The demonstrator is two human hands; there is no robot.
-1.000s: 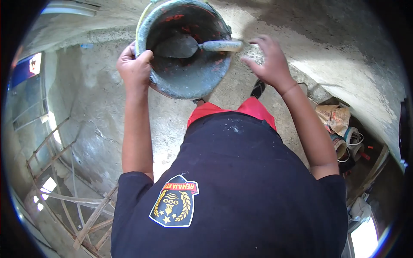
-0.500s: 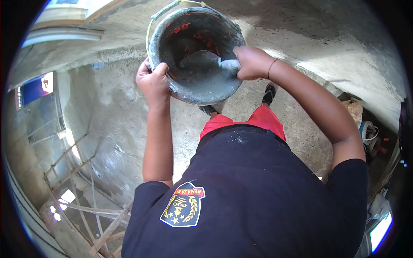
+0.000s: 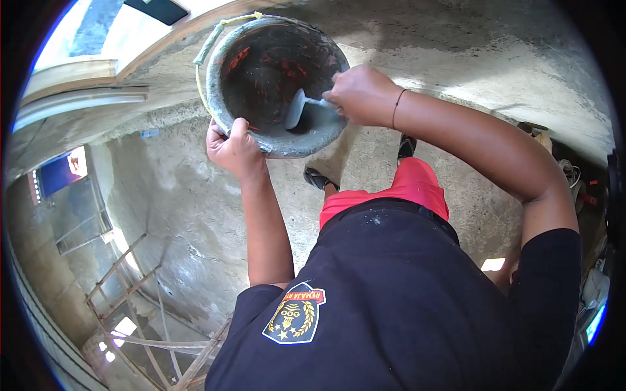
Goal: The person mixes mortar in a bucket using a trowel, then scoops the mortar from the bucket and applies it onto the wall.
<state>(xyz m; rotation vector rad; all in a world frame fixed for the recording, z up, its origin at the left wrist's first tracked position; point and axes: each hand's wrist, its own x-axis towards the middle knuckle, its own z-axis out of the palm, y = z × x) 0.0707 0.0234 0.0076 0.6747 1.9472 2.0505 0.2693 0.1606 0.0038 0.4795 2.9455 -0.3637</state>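
A cement-crusted bucket (image 3: pixel 217 91) is held up in front of me, its mouth tilted toward the camera. Streaks of red show through the grey coating inside. My left hand (image 3: pixel 236 148) is closed on the near left part of the rim, thumb over the edge. In my right hand (image 3: pixel 365 96), a trowel (image 3: pixel 296 109) is gripped by its handle. The trowel's blade is inside the bucket, turned on edge above grey mortar (image 3: pixel 318 127) low in the bucket. Along the bucket's left side hangs its rope-wrapped handle (image 3: pixel 204 55).
Rough plastered wall (image 3: pixel 495 65) rises ahead and to the right. A wooden frame (image 3: pixel 72 70) edges the opening at upper left. Bamboo scaffolding (image 3: pixel 147 287) stands at lower left. Beneath my feet is a concrete floor (image 3: pixel 372 156), with assorted items (image 3: pixel 577 179) at far right.
The bucket has shifted left in view along with both hands. Inside it, the trowel blade has turned from lying broad and flat to standing on edge.
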